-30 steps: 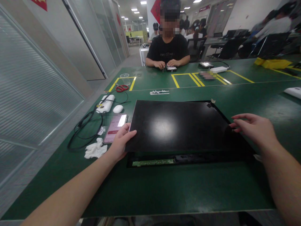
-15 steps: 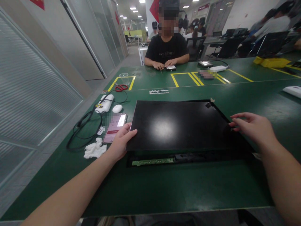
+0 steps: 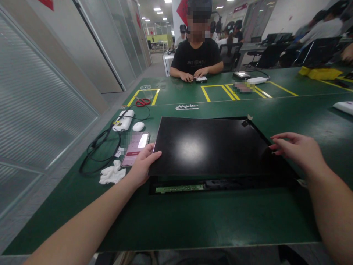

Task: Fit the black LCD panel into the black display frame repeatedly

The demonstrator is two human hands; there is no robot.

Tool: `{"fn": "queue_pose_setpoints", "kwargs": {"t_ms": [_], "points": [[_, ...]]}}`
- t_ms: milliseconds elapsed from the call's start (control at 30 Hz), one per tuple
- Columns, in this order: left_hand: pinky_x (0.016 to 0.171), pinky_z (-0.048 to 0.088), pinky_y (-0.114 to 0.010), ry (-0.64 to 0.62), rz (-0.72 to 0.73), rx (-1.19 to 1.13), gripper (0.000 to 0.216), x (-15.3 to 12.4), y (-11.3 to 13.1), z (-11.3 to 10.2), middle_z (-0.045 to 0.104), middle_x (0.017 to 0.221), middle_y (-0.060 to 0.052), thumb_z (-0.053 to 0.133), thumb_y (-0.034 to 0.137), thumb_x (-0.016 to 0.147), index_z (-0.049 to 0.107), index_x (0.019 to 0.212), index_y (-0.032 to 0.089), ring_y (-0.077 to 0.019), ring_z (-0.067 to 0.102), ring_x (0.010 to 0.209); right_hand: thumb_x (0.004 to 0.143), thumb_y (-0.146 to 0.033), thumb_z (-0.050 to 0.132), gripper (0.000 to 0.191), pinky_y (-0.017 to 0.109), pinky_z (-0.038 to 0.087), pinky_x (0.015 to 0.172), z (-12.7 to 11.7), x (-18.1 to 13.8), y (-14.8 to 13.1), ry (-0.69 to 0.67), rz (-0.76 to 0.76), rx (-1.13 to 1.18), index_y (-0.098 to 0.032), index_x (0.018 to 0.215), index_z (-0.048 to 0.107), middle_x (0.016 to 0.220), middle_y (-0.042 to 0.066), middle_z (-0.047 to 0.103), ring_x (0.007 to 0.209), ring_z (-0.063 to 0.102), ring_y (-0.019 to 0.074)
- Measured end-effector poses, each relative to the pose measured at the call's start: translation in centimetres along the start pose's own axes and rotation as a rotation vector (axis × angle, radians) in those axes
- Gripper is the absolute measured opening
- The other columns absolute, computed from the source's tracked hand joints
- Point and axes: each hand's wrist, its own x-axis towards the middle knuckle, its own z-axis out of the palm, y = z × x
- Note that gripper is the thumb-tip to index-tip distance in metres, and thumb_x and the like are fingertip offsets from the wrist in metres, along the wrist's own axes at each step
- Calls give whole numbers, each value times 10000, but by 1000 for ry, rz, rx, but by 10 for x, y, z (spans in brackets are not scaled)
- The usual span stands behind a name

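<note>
Your left hand [image 3: 142,165] grips the panel [image 3: 215,147] by its left edge, thumb on top; your right hand [image 3: 298,149] curls at the right edge, and whether it grips, I cannot tell. The panel sits over the frame [image 3: 239,184] on the surface [image 3: 209,221], left end raised. Support both ends evenly, press lightly, and spare the green board [image 3: 179,188].

Phone [image 3: 134,151], tissue [image 3: 112,173] and cable [image 3: 96,141] crowding left of black panel [image 3: 220,147], open tabletop [image 3: 204,224] in front
</note>
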Motion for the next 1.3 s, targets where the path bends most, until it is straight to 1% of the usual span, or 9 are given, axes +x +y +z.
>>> {"fn": "queue_pose_setpoints", "kwargs": {"t_ms": [100,233,400,500,733,833,933,1100,1300], "points": [[603,521,-262,8,-3,0,372,-1,0,0,726,779,2,855,244,672,649,978,193,-164,655,623,679,-341,636,291,305,507,553,1,-2,-1,14,11,47,-202,920,723,661,45,735,542,666,185],[614,533,-265,8,-1,6,367,-1,1,0,719,762,8,858,246,669,655,970,192,-160,648,616,691,-302,631,245,288,502,559,1,-5,-5,18,39,39,-198,897,713,653,42,722,536,645,168],[569,510,-236,-4,-1,-5,391,-1,1,0,726,779,6,869,253,660,655,981,189,-156,654,631,697,-300,630,258,279,480,540,-1,-6,-9,6,61,42,-195,917,716,683,57,735,552,655,174],[557,507,-234,-10,-7,-10,397,-1,1,0,734,791,3,881,261,653,650,969,192,-156,657,627,682,-297,630,241,269,465,511,0,-7,-10,11,69,63,-197,886,708,660,52,726,528,645,169],[573,520,-242,-19,-1,-16,389,-2,0,-1,751,825,-2,882,266,669,649,973,202,-157,665,629,668,-297,629,260,254,466,492,2,-5,-5,11,53,94,-193,889,720,674,63,734,539,658,170],[588,535,-252,-34,15,-3,396,-2,-1,-2,753,838,-8,886,281,681,646,987,204,-175,686,661,659,-303,630,264,255,459,474,0,-6,-6,21,51,116,-195,882,717,686,70,736,541,658,176],[609,552,-257,-43,22,6,415,-1,-2,-3,754,843,-12,891,295,687,638,1004,203,-195,714,715,658,-307,631,253,257,462,482,0,-7,-8,39,66,117,-196,870,712,694,73,735,550,655,175],[605,557,-252,-25,3,4,444,0,-4,-3,764,854,-16,892,293,676,642,1028,192,-189,718,714,654,-305,628,250,261,462,496,3,-6,-5,14,46,109,-194,862,713,702,64,742,554,661,171],[623,557,-257,-25,17,12,443,-1,-3,0,770,876,-31,884,295,675,656,1040,190,-225,741,806,681,-337,612,254,323,521,581,3,0,3,15,-18,-18,-204,869,721,677,43,746,560,689,194]]}}
